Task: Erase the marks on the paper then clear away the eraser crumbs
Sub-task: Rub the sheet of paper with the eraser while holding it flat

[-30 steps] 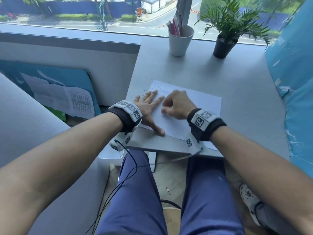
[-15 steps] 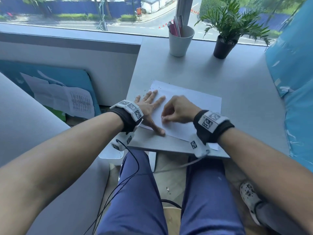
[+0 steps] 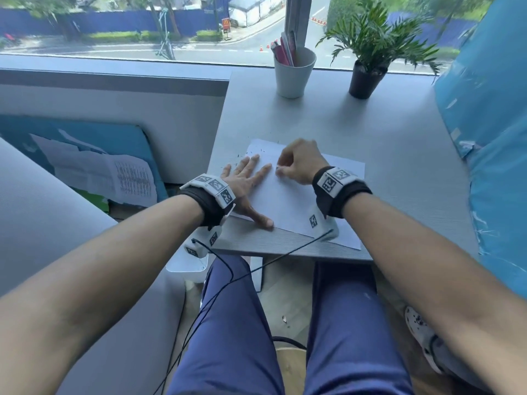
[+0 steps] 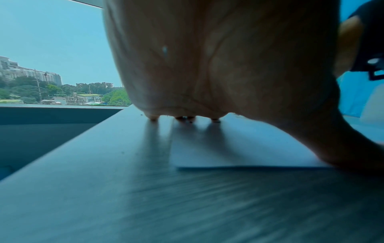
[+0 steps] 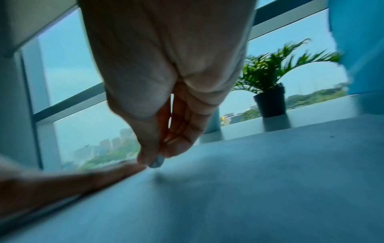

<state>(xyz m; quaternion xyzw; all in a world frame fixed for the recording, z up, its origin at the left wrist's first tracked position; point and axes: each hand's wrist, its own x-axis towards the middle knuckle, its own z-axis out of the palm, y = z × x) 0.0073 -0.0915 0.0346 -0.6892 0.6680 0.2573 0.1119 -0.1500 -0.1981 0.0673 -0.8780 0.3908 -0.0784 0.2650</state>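
A white sheet of paper lies slanted near the front edge of the grey desk. My left hand lies flat with spread fingers on the sheet's left edge and presses it down; the left wrist view shows the palm over the paper's corner. My right hand pinches a small pale eraser, its tip down on the paper beside the left index finger. Dark eraser crumbs speckle the paper's far left corner and the desk next to it.
A white cup of pens and a potted plant stand at the desk's far edge by the window. A blue-wrapped object borders the desk on the right. My knees sit under the desk's front edge. Wrist cables hang over that edge.
My right hand has moved away from me along the paper with the eraser, from near the left thumb up to beside the left fingertips. The left hand has stayed put.
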